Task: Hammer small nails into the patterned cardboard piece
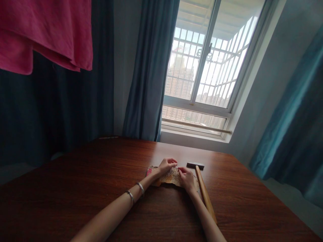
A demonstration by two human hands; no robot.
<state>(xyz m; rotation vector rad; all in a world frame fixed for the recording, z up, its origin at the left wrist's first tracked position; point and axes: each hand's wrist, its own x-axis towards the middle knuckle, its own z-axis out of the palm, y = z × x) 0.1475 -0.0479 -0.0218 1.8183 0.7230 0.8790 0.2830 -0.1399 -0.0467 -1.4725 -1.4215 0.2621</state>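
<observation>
On the table lies a tan, ragged-edged piece (172, 180), perhaps cardboard, dotted with many small dark marks or pins, with a pink patch at its left end. Over its far side is my left hand (167, 165), thumb and fingers brought together in a pinch. My right hand (186, 178) rests at the piece's right part, its thumb and forefinger pinched close to the dark rows. Whatever either hand holds is too small to make out. Just right of my right hand lies a hammer (205, 195) with a wooden handle and dark head, touched by neither hand.
The brown wooden table (106, 201) spreads around both arms. Behind it are a barred window (202, 67) and a blue curtain (148, 74); another curtain (290, 111) hangs at right. A pink cloth (50, 30) hangs at upper left.
</observation>
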